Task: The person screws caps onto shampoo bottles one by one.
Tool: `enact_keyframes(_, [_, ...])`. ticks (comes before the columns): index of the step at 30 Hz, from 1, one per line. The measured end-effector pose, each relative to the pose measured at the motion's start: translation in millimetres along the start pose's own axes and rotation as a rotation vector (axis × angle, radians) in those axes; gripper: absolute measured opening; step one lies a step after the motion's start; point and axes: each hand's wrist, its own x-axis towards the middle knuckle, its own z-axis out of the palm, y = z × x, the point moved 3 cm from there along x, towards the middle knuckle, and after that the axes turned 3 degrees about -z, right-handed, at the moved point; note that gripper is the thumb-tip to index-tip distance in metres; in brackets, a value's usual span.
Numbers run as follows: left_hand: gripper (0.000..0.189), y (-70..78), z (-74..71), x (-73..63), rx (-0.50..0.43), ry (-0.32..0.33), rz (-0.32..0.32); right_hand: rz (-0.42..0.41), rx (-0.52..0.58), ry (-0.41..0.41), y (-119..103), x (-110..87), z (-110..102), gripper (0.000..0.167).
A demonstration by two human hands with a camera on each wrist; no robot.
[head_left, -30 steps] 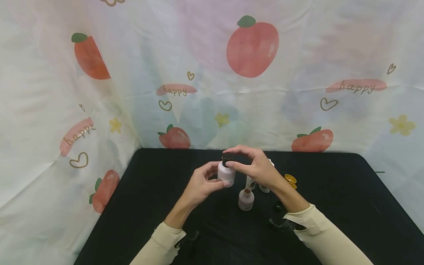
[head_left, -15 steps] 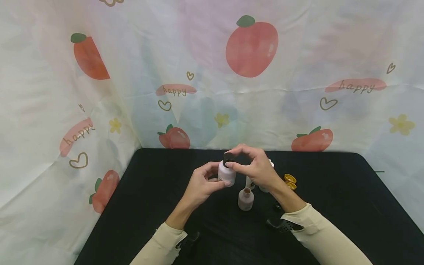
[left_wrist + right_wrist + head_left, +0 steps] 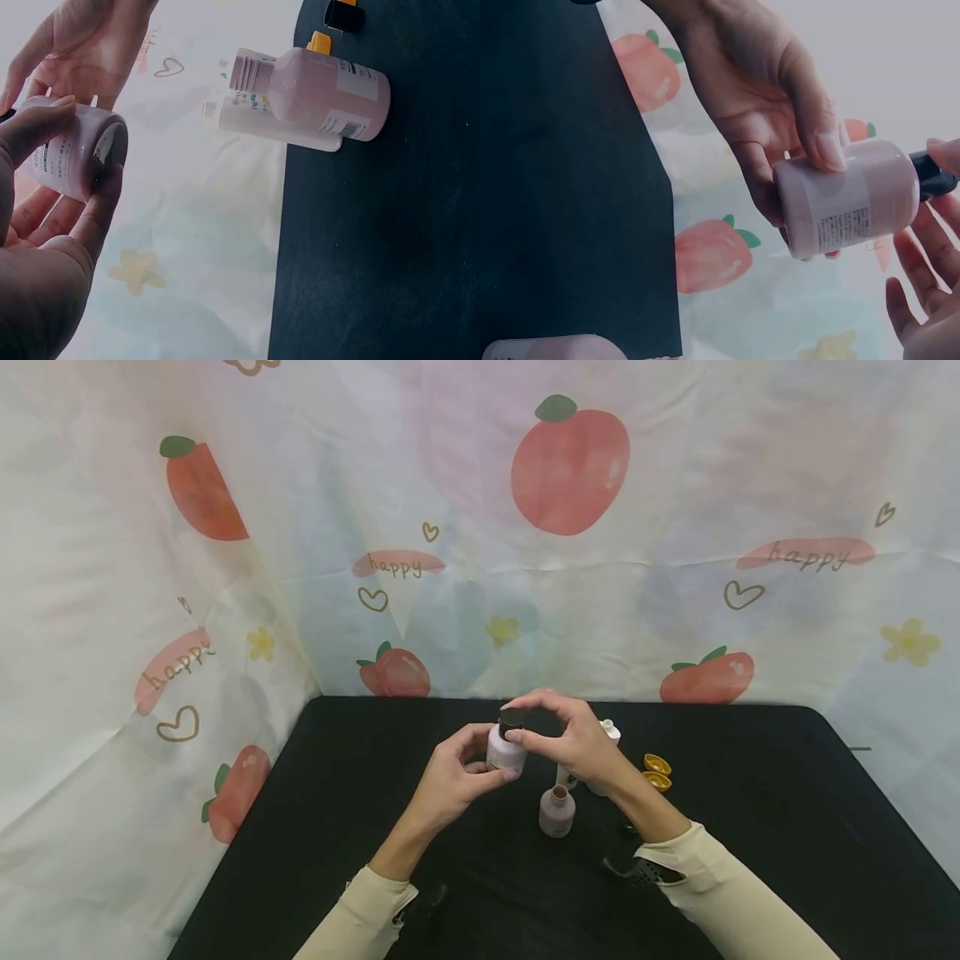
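Note:
My left hand point(image 3: 453, 768) grips a pale pink bottle point(image 3: 507, 752) around its lower body, holding it up above the black table. Thumb and fingers of my right hand point(image 3: 577, 739) pinch the black cap point(image 3: 933, 176) on the bottle's neck. In the right wrist view the printed label faces the camera, and the left thumb presses on the bottle's side. A second pink bottle point(image 3: 557, 814) stands uncapped on the table below the hands. Its bare threaded neck shows in the left wrist view.
White bottles point(image 3: 610, 732) stand behind the right hand, partly hidden by it. To their right lie two yellow cup-shaped pieces point(image 3: 657, 771). A small black cap point(image 3: 345, 16) lies near the right forearm. A printed curtain point(image 3: 480, 527) hangs behind the table point(image 3: 375, 727).
Both hands have shifted slightly left with the bottle. The right fingers have changed position a little around the black cap, still pinching it. The standing bottle has stayed put.

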Motion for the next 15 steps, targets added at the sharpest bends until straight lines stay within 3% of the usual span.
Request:
enact_keyframes(6, [0.056, -1.3, -4.8, -2.2, -0.007, -0.030, -0.020, -0.004, 0.015, -0.054, 0.3, 0.7, 2.5, 0.036])
enact_keyframes(15, [0.055, -8.1, -14.0, -8.0, -0.004, -0.052, -0.065, -0.008, -0.018, -0.054, 4.1, 2.2, 13.2, 0.033])
